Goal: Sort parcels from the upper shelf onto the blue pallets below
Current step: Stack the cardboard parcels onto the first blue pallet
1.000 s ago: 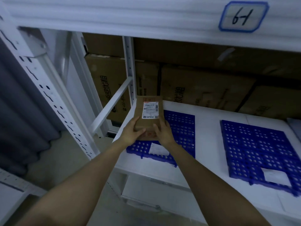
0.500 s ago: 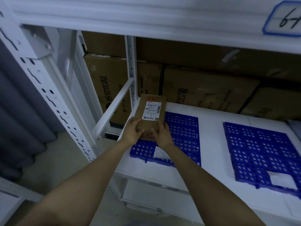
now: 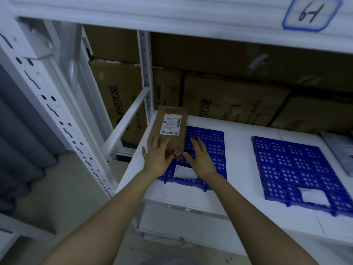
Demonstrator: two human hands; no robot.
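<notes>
Parcel (image 3: 169, 131) down on left pallet (image 3: 207, 150) — both hands (image 3: 156, 155) (image 3: 200, 159) wide, left touching — nudge it square, label up.

Brown labelled parcel (image 3: 172, 129) lying flat, label up, on left blue pallet (image 3: 208, 148)

A white shelf board (image 3: 238, 150) lies open toward the viewer. A brown parcel (image 3: 170, 131) covers the left blue pallet's (image 3: 208, 150) left rear part, leaving its right side bare. The right blue pallet (image 3: 298, 169) is bare (apart from a paper label). A clear white strip runs between the pallets. Stacked cartons (image 3: 229, 100) wall off the back; a slanted white brace (image 3: 126, 123) and perforated upright (image 3: 57, 115) close the left side; an upper shelf edge (image 3: 172, 18) limits room overhead.
</notes>
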